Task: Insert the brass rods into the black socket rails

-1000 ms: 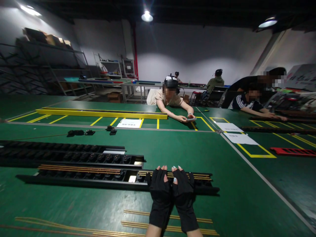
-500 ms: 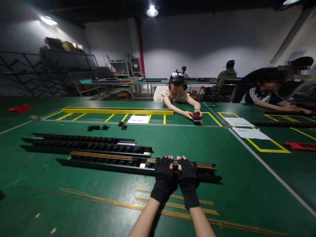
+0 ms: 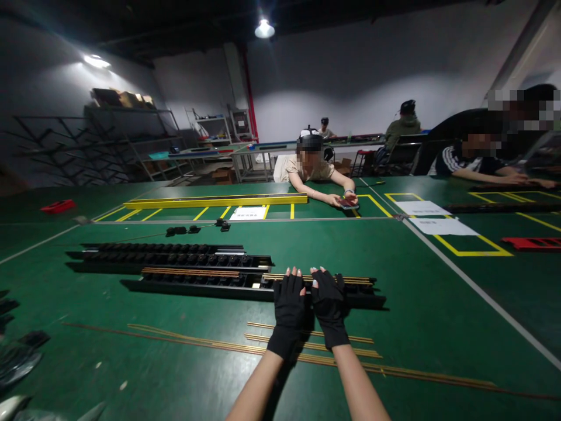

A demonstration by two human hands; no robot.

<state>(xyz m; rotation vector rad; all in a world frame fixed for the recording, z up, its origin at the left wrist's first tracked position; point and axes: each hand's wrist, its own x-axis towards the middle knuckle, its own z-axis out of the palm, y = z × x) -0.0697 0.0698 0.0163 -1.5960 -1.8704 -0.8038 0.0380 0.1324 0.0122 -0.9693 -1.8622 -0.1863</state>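
Left hand (image 3: 289, 307) and right hand (image 3: 329, 304) lie flat side by side, fingers straight and closed, pressing on the black rail (image 3: 197, 287); nothing is pinched.
Unchanged from 0.5 s ago, near the rail's right end. Brass strips (image 3: 350, 280) sit in its channel at the fingertips. Loose strips (image 3: 263, 338) lie on the green table (image 3: 438, 327) beneath the wrists.
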